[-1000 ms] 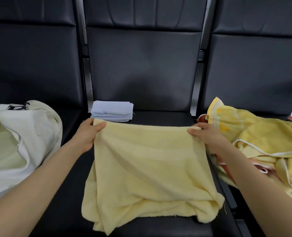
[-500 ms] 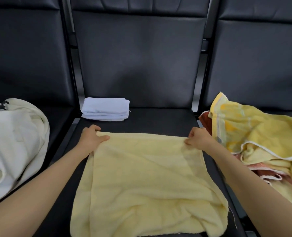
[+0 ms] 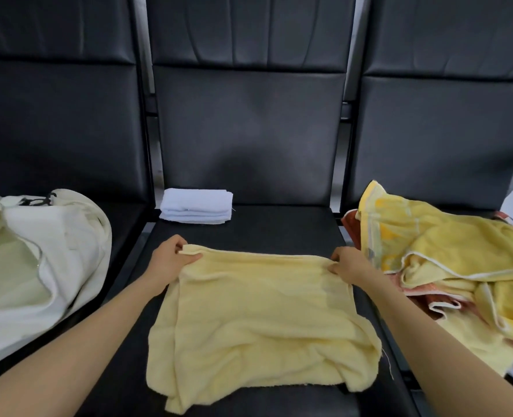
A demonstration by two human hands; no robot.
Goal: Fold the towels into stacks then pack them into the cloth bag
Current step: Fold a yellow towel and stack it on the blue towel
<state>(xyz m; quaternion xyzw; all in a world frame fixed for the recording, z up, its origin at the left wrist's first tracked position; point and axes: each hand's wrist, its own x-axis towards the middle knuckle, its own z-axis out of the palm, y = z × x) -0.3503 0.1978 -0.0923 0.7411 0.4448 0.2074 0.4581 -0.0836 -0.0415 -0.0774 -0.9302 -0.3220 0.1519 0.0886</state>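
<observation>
Still pinching flatter towel [image 3: 258,320] corners: left hand [image 3: 168,260], right hand [image 3: 350,264].

Three black padded seats [image 3: 249,130] stand side by side.

pale yellow towel [image 3: 261,320], white folded towels [image 3: 196,205], black seat [image 3: 279,230]

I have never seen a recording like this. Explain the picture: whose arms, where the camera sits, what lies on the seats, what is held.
No machine here: a person works bare-handed, and a head-worn camera looks forward and down, so both arms reach in from below. The left hand and right hand each pinch a far corner of a pale yellow towel spread on the middle seat. Behind it sits a folded white stack. A cream cloth bag lies to the left; unfolded towels are heaped to the right.
</observation>
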